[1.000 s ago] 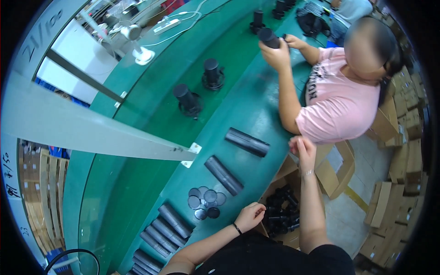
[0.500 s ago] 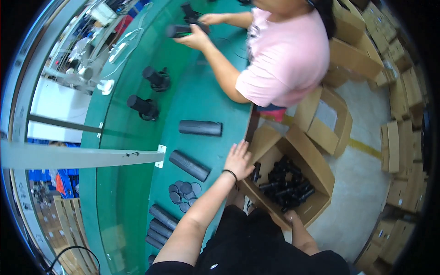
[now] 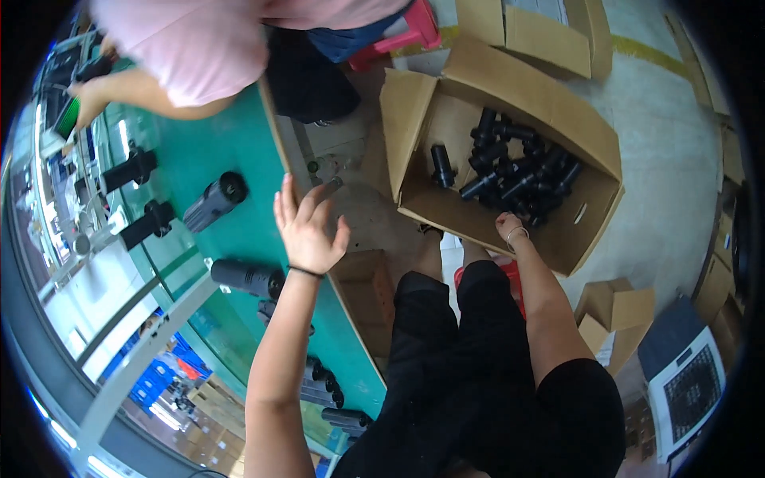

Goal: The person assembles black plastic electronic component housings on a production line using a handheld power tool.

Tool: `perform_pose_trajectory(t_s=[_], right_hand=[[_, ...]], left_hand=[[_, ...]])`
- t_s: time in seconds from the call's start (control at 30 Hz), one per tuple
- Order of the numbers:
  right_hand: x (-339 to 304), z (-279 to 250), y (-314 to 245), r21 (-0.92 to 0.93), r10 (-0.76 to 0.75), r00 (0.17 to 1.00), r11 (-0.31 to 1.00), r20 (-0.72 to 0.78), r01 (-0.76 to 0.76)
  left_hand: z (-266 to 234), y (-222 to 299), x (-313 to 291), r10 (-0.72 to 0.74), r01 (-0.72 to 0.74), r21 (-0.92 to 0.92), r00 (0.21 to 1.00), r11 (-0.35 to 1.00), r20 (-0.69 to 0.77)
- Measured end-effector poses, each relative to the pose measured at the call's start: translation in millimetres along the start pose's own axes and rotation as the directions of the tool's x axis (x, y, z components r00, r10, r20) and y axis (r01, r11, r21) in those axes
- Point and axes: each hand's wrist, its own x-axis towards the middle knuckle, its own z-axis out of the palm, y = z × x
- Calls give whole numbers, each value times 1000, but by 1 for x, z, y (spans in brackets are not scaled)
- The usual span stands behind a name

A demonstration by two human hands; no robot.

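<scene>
the right hand (image 3: 510, 229) reaches down into the cardboard box (image 3: 510, 119) of black tubes (image 3: 518, 171), its grip hidden, while the left hand (image 3: 307, 227) hovers released over the desk (image 3: 191, 159) edge, so a blind grab may likely fumble or spill tubes.

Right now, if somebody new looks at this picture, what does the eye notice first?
First the open cardboard box on the floor at right, heaped with black cylindrical parts, the right hand reaching down at its near edge. Then the left hand, fingers spread and empty, above the edge of the green table, where dark tubes lie.
</scene>
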Motion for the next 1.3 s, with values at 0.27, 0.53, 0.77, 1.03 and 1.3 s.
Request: perform_pose_trajectory(t_s=[0.27,0.53,0.77,1.03,1.3], right_hand=[[72,38,-5,-151,231,930,969,287,-194],[214,71,-7,-178,148,983,970,-113,-166],[251,77,-18,-257,382,924,893,4,-369],[222,52,-1,-64,248,958,968,145,-241],[74,-36,-38,365,-177,984,916,-11,169]], left_hand=[[0,3,6,-21,14,49,990,999,138],[-3,-2,9,62,-126,159,933,979,355],[-6,0,10,90,-211,228,891,951,446],[-3,4,10,38,-137,214,911,967,411],[-5,-4,11,-7,7,0,993,1000,114]])
